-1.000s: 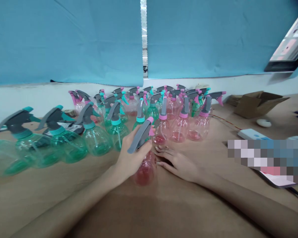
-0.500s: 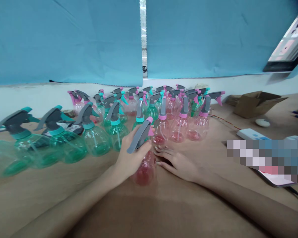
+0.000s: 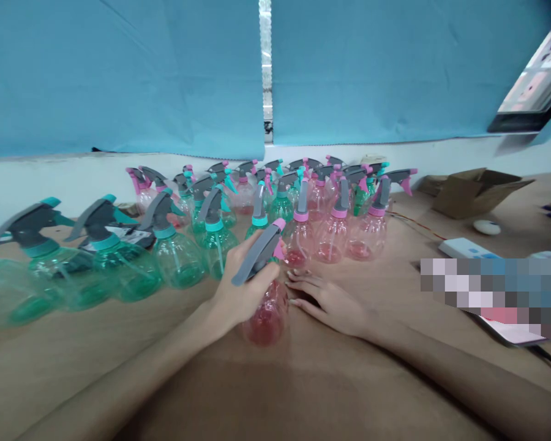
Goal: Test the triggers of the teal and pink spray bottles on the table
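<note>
My left hand (image 3: 243, 278) is closed round the neck of a pink spray bottle (image 3: 265, 318), just below its grey trigger head. The bottle stands near the middle of the wooden table (image 3: 330, 386), and its grey lever points back toward me. To its right my right hand (image 3: 333, 300) lies flat on the table, fingers stretched toward the bottle and holding nothing. Whether the fingertips touch the bottle I cannot tell. Just beyond the hands stand a pink spray bottle (image 3: 298, 239) and a green spray bottle (image 3: 218, 245), the latter left of my left hand.
Several green spray bottles (image 3: 128, 269) line the left side, with more green and pink ones crowded behind. At right are an open cardboard box (image 3: 475, 193), a white mouse (image 3: 487, 227), a white device (image 3: 468, 249) and a blurred-out patch. Blue curtains (image 3: 119, 73) hang behind.
Almost nothing differs. The spray bottle's head in my left hand has shifted very slightly toward me; my right hand stays flat in the same place.
</note>
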### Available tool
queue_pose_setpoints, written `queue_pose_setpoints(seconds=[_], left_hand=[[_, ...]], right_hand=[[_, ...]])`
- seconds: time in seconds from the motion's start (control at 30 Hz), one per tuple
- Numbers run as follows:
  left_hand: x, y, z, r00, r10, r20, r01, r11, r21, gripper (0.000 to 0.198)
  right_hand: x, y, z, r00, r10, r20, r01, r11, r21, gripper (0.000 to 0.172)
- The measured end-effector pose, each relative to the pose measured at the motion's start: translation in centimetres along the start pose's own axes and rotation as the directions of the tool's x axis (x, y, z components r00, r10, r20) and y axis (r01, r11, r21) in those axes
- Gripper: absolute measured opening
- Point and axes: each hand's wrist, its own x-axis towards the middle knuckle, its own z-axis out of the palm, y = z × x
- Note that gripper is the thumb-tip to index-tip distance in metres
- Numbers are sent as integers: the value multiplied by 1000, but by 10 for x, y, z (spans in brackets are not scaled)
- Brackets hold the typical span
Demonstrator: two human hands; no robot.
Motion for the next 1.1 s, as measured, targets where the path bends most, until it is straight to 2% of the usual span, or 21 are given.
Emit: queue_pose_setpoints(seconds=[0.3,0.43,0.7,1.1], left_hand=[[-2,1,-1,1000,12,22,-12,1000,3,12],[-5,-1,0,999,-36,8,36,999,-12,7],[-9,-5,6,997,-80,-21,79,997,-27,14],[-8,-9,6,998,-56,-21,55,998,-26,16]], right_hand=[[0,0,0,1000,-5,1,5,1000,-15,38],[0,-1,-1,1000,0,6,0,1000,-25,37],[0,-2,-1,1000,6,17,-6,1000,-17,38],[1,0,-1,1000,-2,11,2,1000,-24,38]])
